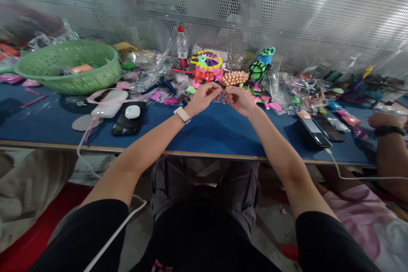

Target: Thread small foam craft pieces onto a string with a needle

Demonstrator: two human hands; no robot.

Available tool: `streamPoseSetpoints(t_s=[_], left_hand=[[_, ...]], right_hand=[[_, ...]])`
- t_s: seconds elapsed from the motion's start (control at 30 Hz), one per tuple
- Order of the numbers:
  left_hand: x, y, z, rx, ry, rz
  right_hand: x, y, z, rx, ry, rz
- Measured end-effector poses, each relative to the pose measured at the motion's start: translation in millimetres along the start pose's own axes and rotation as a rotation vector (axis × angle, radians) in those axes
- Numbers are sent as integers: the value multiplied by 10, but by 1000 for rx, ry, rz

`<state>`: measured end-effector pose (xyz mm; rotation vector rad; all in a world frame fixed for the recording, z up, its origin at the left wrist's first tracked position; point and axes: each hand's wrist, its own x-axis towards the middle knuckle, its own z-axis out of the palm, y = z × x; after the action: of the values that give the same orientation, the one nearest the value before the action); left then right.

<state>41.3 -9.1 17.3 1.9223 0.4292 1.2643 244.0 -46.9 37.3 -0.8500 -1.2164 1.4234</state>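
Observation:
Over the middle of the blue table (pixel 213 134), my left hand (pixel 205 97) and my right hand (pixel 239 98) meet almost fingertip to fingertip. Both are closed in a pinch; whatever lies between the fingers is too small to make out. Just behind them sits an orange clay piece covered in small spikes (pixel 235 78). To its left stands a colourful clay figure with a yellow scalloped rim (pixel 207 61). A green and black clay figure with a blue top (pixel 259 68) is behind my right hand. Pink clay bits (pixel 276 106) lie close by.
On the left are a green plastic basket (pixel 70 87), a black phone (pixel 123 125) with a white earbud case (pixel 132 112), and a white power bank (pixel 111 104). A red-capped bottle (pixel 182 46) stands behind. Dark devices (pixel 312 131) and another person's hand (pixel 387 121) are right.

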Motion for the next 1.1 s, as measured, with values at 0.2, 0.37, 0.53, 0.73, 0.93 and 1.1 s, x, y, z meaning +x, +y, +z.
streamPoseSetpoints(t_s=[0.2, 0.37, 0.53, 0.73, 0.93, 1.1], left_hand=[[30, 57, -156, 67, -121, 24], [16, 70, -137, 0, -124, 1], [-3, 60, -69, -58, -105, -30], [-10, 27, -22, -70, 8, -89], [-35, 16, 87, -243, 49, -234], [-53, -7, 174, -263, 130, -218]], right_hand=[[-60, -62, -5, -48, -109, 37], [-49, -46, -23, -85, -134, -10], [-12, -18, -72, -109, -188, -50], [48, 33, -106, -432, -17, -316], [31, 118, -72, -819, 211, -658], [-36, 99, -32, -1035, 292, -762]])
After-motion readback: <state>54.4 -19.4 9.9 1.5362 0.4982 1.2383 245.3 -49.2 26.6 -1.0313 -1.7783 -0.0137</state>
